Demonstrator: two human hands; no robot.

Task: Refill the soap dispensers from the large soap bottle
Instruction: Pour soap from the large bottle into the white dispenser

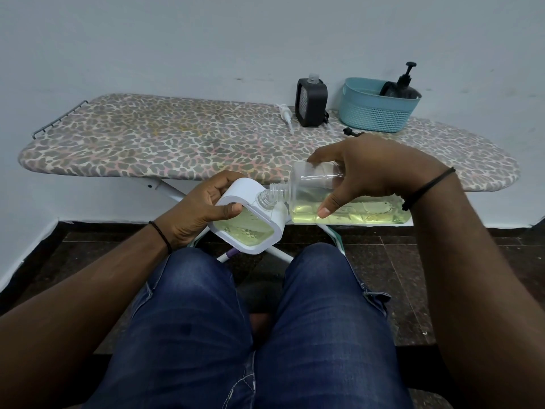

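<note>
Before the ironing board [177,143], right hand [380,169] grips the tipped large soap bottle [339,199], left hand [200,211] grips the white dispenser [250,222].

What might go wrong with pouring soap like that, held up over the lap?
The large soap bottle in the right hand meets the white dispenser in the left hand neck to neck, and both openings are narrow, so a small slip would likely send soap past the mouth. Both are held in the air above the jeans, not over the ironing board, so any spill would probably land on them.
</note>
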